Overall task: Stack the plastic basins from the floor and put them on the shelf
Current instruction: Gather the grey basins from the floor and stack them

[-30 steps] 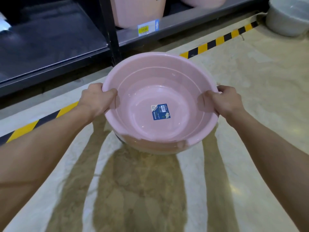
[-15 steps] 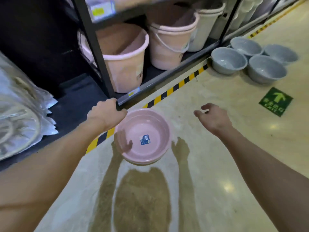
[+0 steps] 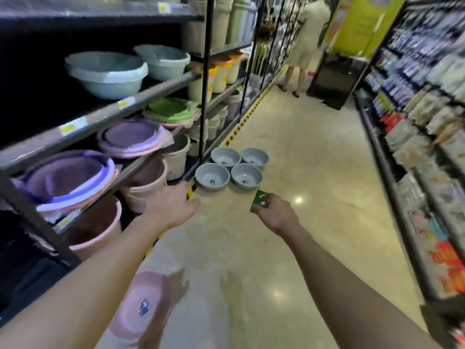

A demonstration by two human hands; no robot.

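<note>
A stack of pink basins (image 3: 144,307) with a blue label inside sits on the floor at the bottom, partly behind my left forearm. Several grey basins (image 3: 212,176) stand in a cluster on the floor ahead, beside the shelf. My left hand (image 3: 172,206) is stretched forward over the floor, empty, fingers loosely apart. My right hand (image 3: 275,214) is also stretched forward and holds nothing; it partly covers a green arrow sticker (image 3: 259,199) on the floor. Both hands are well short of the grey basins.
A dark metal shelf (image 3: 100,122) on the left carries basins, lids and pink buckets (image 3: 144,183). A black-and-yellow strip (image 3: 241,125) runs along its foot. Stocked shelves (image 3: 415,137) line the right side of the aisle. A person (image 3: 305,44) stands far down the aisle.
Both hands have let go of the pink stack, which now rests on the floor. The view has risen and swung down the aisle towards the grey basins, with both arms reaching forward.
</note>
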